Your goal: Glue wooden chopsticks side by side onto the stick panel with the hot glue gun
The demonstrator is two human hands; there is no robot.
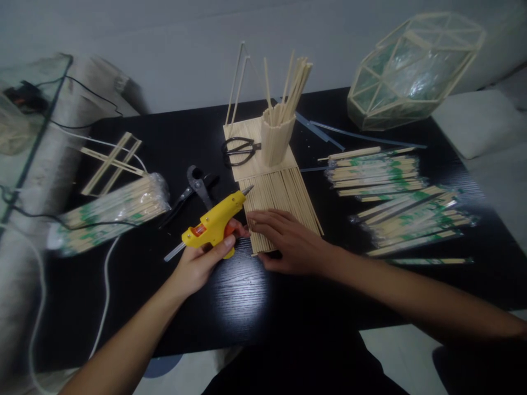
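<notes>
My left hand (pixel 206 258) is wrapped round the handle of a yellow glue gun (pixel 216 222), whose metal nozzle points up and to the right. A clear glue stick (pixel 175 251) sticks out of its back end. Spread fingers of my right hand (pixel 290 241) lie flat over a row of thin wooden sticks (pixel 280 195) laid side by side. This row adjoins a flat stick panel (pixel 247 156). On the panel stand a stick-walled holder (pixel 276 140) with loose sticks (pixel 298 85) in it and, beside it, black-handled scissors (pixel 241 152).
Pliers (pixel 200 186) and a packet of chopsticks (pixel 115 214) lie left, near a crossed stick frame (pixel 113 164). Several wrapped chopsticks (pixel 379 175) and glue sticks (pixel 321 134) are to the right. A faceted stick-framed shape (pixel 411 77) stands at the back right. A white cable (pixel 106 285) hangs at left.
</notes>
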